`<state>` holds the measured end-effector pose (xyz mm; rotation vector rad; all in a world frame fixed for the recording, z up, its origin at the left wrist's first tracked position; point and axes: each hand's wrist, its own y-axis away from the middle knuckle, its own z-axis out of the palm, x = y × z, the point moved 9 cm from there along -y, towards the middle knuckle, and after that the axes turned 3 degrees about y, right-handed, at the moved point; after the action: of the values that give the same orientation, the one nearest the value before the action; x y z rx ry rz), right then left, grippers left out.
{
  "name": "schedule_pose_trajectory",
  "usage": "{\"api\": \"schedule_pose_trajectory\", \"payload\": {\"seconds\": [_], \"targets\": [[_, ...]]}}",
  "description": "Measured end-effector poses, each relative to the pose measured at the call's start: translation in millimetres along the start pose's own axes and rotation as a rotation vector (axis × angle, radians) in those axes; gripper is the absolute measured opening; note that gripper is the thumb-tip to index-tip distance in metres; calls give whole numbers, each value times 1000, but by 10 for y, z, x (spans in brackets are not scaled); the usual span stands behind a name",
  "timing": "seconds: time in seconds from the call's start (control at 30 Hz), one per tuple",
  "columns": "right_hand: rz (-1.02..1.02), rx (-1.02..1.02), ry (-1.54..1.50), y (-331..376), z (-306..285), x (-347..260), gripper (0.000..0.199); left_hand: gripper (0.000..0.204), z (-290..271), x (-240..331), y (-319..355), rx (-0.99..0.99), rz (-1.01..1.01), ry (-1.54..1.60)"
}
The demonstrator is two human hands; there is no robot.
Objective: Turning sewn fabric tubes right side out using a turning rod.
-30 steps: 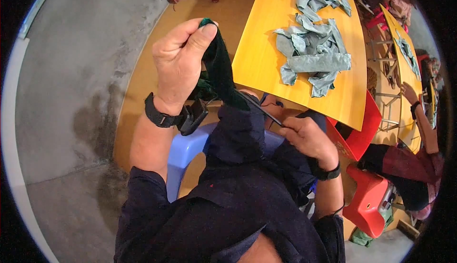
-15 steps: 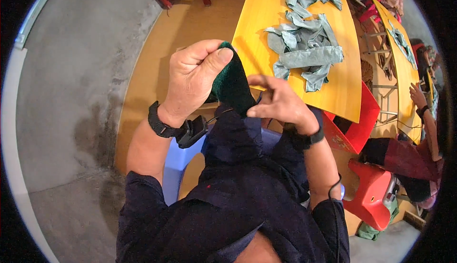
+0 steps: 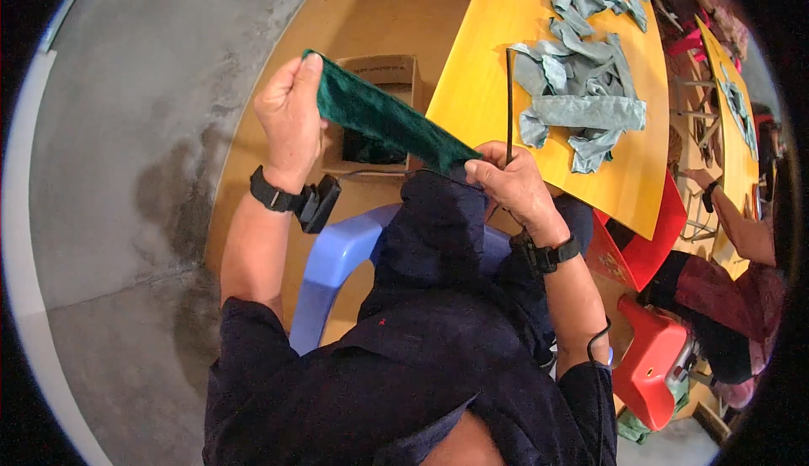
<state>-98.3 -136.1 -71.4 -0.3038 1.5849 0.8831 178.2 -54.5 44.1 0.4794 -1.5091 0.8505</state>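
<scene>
A dark green velvety strip of cloth (image 3: 392, 114) is stretched at a slant between my two hands, above my knee. My left hand (image 3: 289, 116) pinches its upper left end between thumb and fingers. At the lower right end, my right hand (image 3: 512, 181) grips the cloth between thumb and forefinger. From that hand a thin dark rod-like piece (image 3: 509, 99) stands up in front of the yellow table; I cannot make out what it is. Behind the strip, a cardboard box (image 3: 368, 66) on the floor contains dark green cloth (image 3: 371, 147).
Pale grey-green cloth pieces (image 3: 590, 112) lie heaped on the yellow table (image 3: 472, 70). A red bin (image 3: 630, 251) stands under its near corner. A blue plastic seat (image 3: 333, 251) is beneath me. At right, another person's arm (image 3: 742, 222) is by a second yellow table, near a red stool (image 3: 645, 365).
My hands have moved apart and spread the green strip out between them. My right hand has closed on its end. The box and the thin dark piece have come into sight.
</scene>
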Motion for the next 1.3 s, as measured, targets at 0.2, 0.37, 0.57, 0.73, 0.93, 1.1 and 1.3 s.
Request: {"api": "schedule_pose_trajectory", "payload": {"seconds": [0.2,0.37,0.57,0.73,0.93,1.1,1.3], "targets": [[94,99,-8,27,-178,353,14,24,-82,-527,-426,-9,80,-199],[117,134,39,79,-320,566,17,44,-458,-2520,-19,-396,-626,-321],[-135,646,244,174,-1554,628,16,38,21,-2660,682,-688,-927,-418],[-167,903,214,131,-2210,383,21,32,386,-1886,144,-581,-517,-358],[163,850,-373,-246,-2177,777,32,22,988,-1379,390,-642,-413,-188],[8,879,-388,-260,-2253,491,21,24,1473,-1219,824,-800,-402,-170],[-229,671,-500,-55,-2091,-238,10,42,1975,-1090,917,-733,-629,159]]}}
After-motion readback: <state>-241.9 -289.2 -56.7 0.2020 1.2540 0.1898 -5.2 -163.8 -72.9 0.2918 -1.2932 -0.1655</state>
